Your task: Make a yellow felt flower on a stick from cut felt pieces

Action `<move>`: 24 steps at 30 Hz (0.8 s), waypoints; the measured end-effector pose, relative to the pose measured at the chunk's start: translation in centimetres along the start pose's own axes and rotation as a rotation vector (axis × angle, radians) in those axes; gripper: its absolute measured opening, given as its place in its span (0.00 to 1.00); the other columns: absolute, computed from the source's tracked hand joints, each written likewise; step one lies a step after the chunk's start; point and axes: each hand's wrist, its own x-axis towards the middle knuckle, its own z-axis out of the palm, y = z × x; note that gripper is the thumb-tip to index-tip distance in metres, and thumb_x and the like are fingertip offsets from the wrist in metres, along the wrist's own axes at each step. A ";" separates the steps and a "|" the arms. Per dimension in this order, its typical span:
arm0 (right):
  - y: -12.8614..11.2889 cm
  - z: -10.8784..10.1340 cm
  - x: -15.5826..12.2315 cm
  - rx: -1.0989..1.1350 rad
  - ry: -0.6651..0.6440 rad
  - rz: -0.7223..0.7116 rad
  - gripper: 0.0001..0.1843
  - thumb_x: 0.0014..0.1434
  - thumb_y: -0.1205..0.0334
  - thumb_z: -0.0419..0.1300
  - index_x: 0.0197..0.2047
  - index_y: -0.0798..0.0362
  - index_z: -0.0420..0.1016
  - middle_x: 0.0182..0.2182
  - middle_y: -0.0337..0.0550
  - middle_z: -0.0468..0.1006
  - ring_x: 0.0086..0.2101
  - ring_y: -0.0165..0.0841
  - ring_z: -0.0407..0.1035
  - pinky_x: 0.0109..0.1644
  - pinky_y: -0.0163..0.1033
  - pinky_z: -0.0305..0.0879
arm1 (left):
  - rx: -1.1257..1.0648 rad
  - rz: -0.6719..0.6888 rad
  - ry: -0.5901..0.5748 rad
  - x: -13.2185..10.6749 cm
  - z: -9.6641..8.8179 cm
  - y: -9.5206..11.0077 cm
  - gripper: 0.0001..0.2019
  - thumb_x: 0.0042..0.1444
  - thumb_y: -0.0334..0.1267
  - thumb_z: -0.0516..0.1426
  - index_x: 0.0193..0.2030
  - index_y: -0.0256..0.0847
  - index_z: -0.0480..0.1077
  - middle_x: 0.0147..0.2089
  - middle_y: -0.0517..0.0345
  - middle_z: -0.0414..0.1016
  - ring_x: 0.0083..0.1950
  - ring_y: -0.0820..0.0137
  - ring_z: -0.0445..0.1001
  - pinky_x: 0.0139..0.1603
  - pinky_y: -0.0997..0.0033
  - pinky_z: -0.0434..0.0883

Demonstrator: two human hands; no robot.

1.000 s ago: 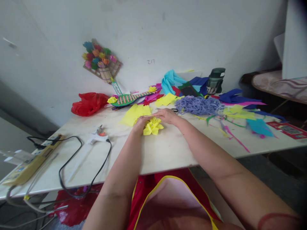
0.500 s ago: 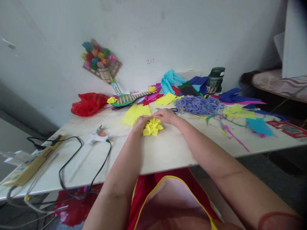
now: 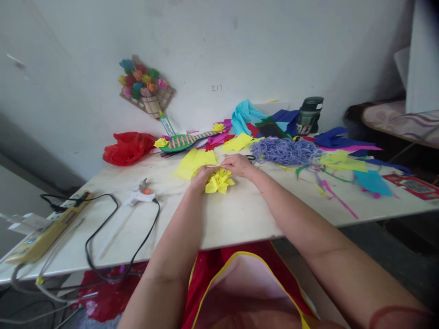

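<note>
A yellow paper flower with pointed petals faces me on the white table, just in front of my fingers. My left hand is closed at the flower's left side, fingers bent inward. From the right, my right hand reaches in behind the blossom, its fingers pinched together. The fingertips of both hands nearly meet at a thin pale edge, too small to name. Yellow paper sheets lie beyond my left hand. Black-handled scissors are partly hidden behind my right hand.
A white glue gun with a black cord lies left, near a power strip. Purple shredded paper, coloured paper scraps and a dark green bottle stand right and back. A red plastic bag sits back left.
The view has shifted very slightly. Both hands keep almost the same place and pose by the yellow paper flower.
</note>
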 end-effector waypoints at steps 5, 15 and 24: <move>0.0 0.0 0.1 -0.014 0.017 -0.016 0.11 0.64 0.64 0.63 0.42 0.48 0.89 0.40 0.43 0.87 0.42 0.35 0.78 0.41 0.35 0.64 | 0.009 -0.005 -0.072 0.1 -0.4 0.0 0.12 0.45 0.43 0.67 0.31 0.36 0.79 0.30 0.51 0.81 0.32 0.60 0.80 0.39 0.62 0.75; -0.3 0.1 -0.1 -0.126 0.028 -0.082 0.12 0.65 0.64 0.61 0.42 0.49 0.89 0.40 0.45 0.87 0.41 0.35 0.78 0.38 0.36 0.61 | 0.074 -0.039 -0.076 1.6 -1.7 -0.4 0.09 0.46 0.40 0.67 0.31 0.38 0.80 0.32 0.50 0.83 0.34 0.61 0.81 0.41 0.63 0.76; -0.8 0.2 -0.4 -0.142 0.036 -0.055 0.13 0.64 0.64 0.61 0.40 0.48 0.89 0.40 0.45 0.87 0.41 0.36 0.78 0.38 0.36 0.61 | 0.065 -0.051 -0.066 1.6 -1.8 -0.3 0.06 0.46 0.38 0.65 0.30 0.38 0.79 0.31 0.52 0.82 0.33 0.62 0.80 0.40 0.64 0.76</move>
